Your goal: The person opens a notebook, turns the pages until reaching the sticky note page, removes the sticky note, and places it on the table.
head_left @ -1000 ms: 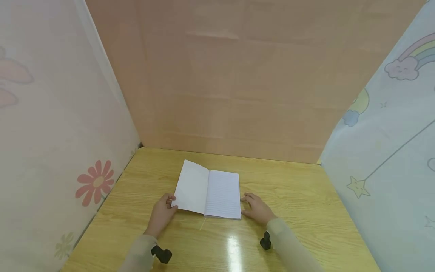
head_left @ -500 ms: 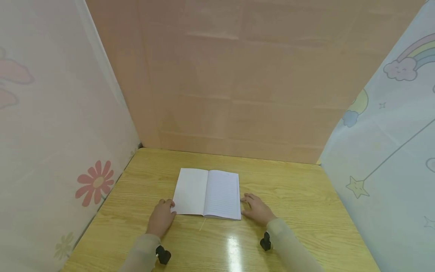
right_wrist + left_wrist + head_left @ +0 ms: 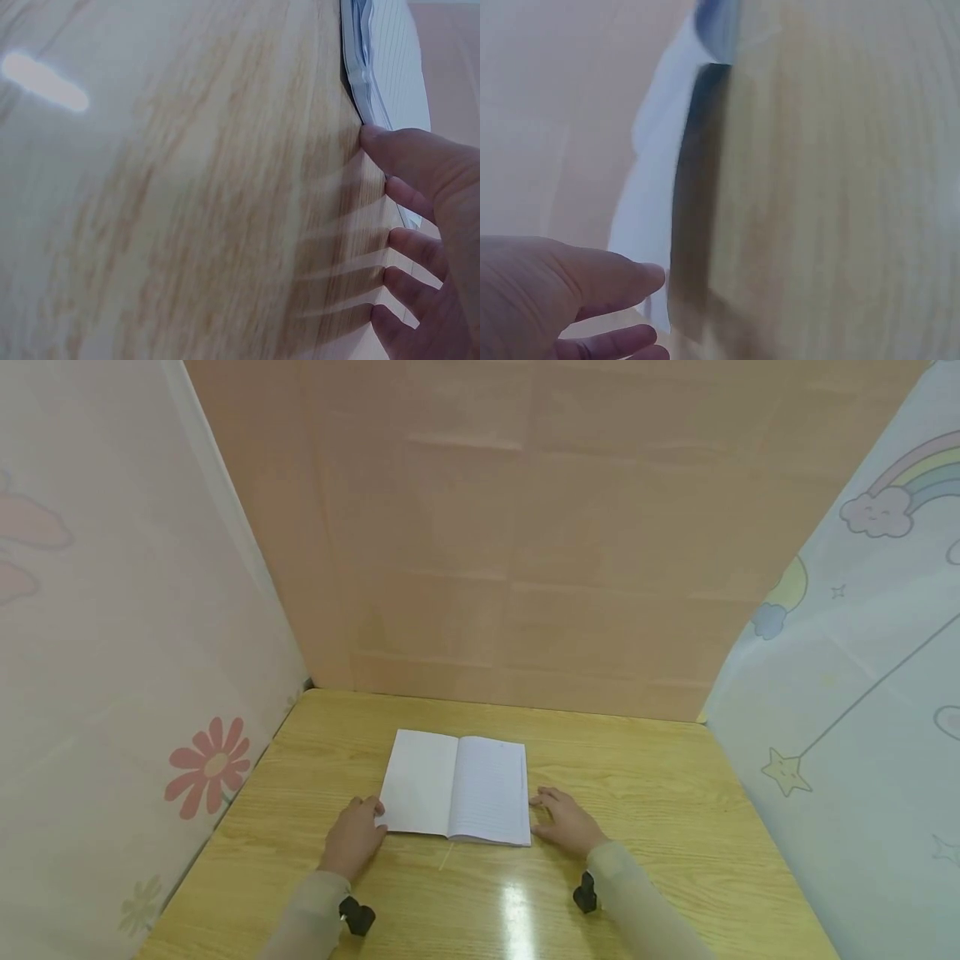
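You appear to be settling the lined notebook (image 3: 489, 793) open on the tabletop (image 3: 637, 777), left hand (image 3: 352, 839) pinching its near-left corner, right hand (image 3: 567, 825) resting relaxed fingers at its right edge; next likely calls for gentle pressure.

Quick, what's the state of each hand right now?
Left hand: closed, pinching the near-left corner of the notebook.
Right hand: open, at the notebook's right edge, gripping nothing.
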`<action>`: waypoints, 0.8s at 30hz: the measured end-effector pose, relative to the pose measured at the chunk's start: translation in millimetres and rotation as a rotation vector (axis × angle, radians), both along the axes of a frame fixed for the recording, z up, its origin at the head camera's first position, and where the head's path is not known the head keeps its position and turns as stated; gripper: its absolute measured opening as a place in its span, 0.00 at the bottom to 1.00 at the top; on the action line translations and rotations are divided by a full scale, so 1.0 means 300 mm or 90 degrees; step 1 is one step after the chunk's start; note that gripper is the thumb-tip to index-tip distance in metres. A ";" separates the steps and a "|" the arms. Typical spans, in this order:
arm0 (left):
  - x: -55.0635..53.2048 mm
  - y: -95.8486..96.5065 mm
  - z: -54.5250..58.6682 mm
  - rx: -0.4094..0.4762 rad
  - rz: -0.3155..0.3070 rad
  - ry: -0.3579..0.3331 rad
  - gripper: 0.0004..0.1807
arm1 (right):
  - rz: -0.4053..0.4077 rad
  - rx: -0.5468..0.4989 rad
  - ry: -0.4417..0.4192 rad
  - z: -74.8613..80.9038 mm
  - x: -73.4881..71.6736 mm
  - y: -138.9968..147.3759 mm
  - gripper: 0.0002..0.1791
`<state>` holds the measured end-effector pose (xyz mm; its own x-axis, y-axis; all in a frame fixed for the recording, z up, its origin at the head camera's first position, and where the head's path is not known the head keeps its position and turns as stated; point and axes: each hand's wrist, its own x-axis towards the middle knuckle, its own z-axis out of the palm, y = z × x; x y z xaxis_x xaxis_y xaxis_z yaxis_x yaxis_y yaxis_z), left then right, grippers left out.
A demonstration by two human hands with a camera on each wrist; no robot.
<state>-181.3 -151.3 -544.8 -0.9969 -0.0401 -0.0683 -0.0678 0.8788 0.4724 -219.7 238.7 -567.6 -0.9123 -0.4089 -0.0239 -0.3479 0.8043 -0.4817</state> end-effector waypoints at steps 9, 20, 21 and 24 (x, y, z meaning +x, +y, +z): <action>-0.007 0.044 0.172 0.018 -0.027 0.106 0.17 | 0.001 -0.012 0.002 -0.006 -0.002 -0.001 0.27; -0.033 0.227 0.345 0.140 -0.149 0.213 0.15 | -0.002 -0.015 -0.010 0.004 0.004 -0.005 0.28; -0.037 0.247 0.345 0.159 -0.165 0.207 0.15 | -0.003 -0.017 -0.010 0.004 0.004 -0.006 0.27; -0.048 0.306 0.337 0.211 -0.206 0.186 0.15 | -0.009 0.000 -0.002 -0.002 0.003 -0.007 0.27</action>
<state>-195.7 -59.5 -443.8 -0.9340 0.2487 0.2566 0.3573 0.6340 0.6859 -218.9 236.7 -568.3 -0.9177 -0.3964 -0.0272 -0.3352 0.8092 -0.4825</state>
